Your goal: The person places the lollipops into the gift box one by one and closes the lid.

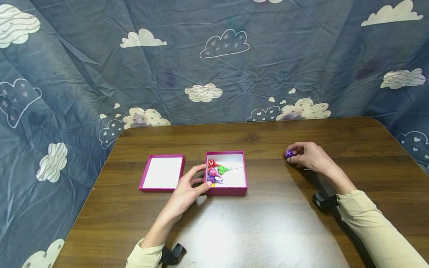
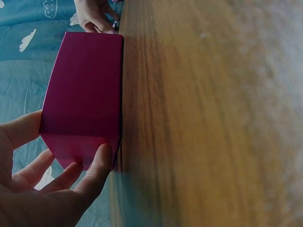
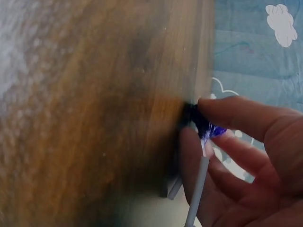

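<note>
My right hand (image 1: 310, 158) pinches a purple-wrapped lollipop (image 1: 288, 153) between thumb and fingertips, low over the right part of the table. Its white stick (image 3: 198, 191) points back toward the palm in the right wrist view; a second whitish stick-like piece (image 3: 175, 189) shows behind a finger. The fingers of my left hand (image 1: 187, 191) rest against the left wall of an uncovered magenta box (image 1: 226, 191), its thumb at the near left corner. Inside lie red (image 1: 212, 163), green (image 1: 223, 170), pink (image 1: 213, 171) and purple (image 1: 214, 179) lollipops, and a yellow bit (image 1: 213, 185).
Left of the box lies its magenta-edged lid (image 1: 162, 173), white inside facing up. Everything stands on a brown wooden table (image 1: 261, 223). A blue cloud-printed cloth (image 1: 234, 74) hangs behind the far edge. Black straps with small devices (image 1: 323, 201) sit on both wrists.
</note>
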Demonstrator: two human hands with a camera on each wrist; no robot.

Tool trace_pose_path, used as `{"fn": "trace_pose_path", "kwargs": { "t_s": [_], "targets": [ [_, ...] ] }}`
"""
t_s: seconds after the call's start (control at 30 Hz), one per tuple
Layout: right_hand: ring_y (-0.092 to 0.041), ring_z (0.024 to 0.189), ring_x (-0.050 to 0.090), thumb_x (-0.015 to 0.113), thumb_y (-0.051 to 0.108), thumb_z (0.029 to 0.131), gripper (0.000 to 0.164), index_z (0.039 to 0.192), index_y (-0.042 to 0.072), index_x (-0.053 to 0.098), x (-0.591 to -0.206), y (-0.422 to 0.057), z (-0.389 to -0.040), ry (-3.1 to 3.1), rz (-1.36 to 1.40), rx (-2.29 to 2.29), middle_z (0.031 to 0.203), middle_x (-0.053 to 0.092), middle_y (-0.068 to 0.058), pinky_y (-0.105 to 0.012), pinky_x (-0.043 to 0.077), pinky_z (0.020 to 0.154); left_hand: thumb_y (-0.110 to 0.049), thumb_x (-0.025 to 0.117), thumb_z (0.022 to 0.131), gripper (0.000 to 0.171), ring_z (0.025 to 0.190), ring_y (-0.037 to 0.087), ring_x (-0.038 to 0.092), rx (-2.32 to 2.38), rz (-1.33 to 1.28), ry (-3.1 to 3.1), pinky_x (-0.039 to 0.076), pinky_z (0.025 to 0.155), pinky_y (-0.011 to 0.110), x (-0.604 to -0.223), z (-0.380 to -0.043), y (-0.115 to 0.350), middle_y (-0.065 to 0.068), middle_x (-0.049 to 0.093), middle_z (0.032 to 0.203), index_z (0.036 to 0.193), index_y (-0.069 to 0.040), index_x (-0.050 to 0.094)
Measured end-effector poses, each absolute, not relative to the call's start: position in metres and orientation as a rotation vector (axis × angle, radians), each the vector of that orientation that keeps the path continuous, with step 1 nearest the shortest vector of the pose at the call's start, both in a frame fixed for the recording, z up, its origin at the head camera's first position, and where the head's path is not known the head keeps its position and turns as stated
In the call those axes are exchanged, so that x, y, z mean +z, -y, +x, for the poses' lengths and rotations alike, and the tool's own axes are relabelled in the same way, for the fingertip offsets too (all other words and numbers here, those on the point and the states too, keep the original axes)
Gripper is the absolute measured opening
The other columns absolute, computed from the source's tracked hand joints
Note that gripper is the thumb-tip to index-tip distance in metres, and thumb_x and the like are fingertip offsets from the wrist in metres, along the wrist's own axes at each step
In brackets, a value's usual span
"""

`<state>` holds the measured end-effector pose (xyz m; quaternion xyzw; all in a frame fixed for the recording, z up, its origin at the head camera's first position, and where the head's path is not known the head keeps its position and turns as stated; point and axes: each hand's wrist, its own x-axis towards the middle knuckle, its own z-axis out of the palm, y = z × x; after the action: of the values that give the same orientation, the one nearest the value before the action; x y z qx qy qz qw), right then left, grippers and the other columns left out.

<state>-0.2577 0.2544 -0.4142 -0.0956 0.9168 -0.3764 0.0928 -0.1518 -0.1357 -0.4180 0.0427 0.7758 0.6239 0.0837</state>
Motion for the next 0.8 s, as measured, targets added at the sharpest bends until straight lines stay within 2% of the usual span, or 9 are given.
{"fn": "trace_pose_path", "kwargs": {
  "t_s": [0.17, 0.37, 0.8],
  "targets": [
    [-0.018, 0.065, 0.062, 0.073, 0.019, 0.082, 0.029, 0.105, 0.004, 0.065, -0.415, -0.251, -0.258, -2.714, -0.314, -1.095, 0.087, 0.062, -0.011, -0.031, 0.052, 0.055, -0.015, 0.069, 0.084, 0.053, 0.111, 0.028, 0.052, 1.846, 0.129, -2.334, 0.047, 0.079, 0.039, -0.419, -0.151, 0.136, 0.004, 0.044, 0.137, 0.133, -0.023, 0.05],
    [-0.017, 0.068, 0.061, 0.069, 0.022, 0.085, 0.024, 0.104, 0.007, 0.066, -0.417, -0.244, -0.255, -2.708, -0.4, -1.129, 0.088, 0.063, -0.009, -0.031, 0.052, 0.056, -0.017, 0.07, 0.084, 0.053, 0.111, 0.029, 0.051, 1.845, 0.139, -2.344, 0.048, 0.078, 0.04, -0.419, -0.151, 0.136, 0.004, 0.044, 0.137, 0.132, -0.022, 0.051],
    [-0.027, 0.073, 0.064, 0.065, 0.026, 0.089, 0.027, 0.112, 0.012, 0.063, -0.406, -0.217, -0.242, -2.713, -0.555, -1.262, 0.096, 0.066, -0.009, -0.034, 0.052, 0.056, -0.008, 0.066, 0.084, 0.052, 0.113, 0.035, 0.05, 1.859, 0.131, -2.312, 0.048, 0.079, 0.04, -0.397, -0.143, 0.131, 0.014, 0.042, 0.139, 0.133, -0.012, 0.049]
  ]
}}
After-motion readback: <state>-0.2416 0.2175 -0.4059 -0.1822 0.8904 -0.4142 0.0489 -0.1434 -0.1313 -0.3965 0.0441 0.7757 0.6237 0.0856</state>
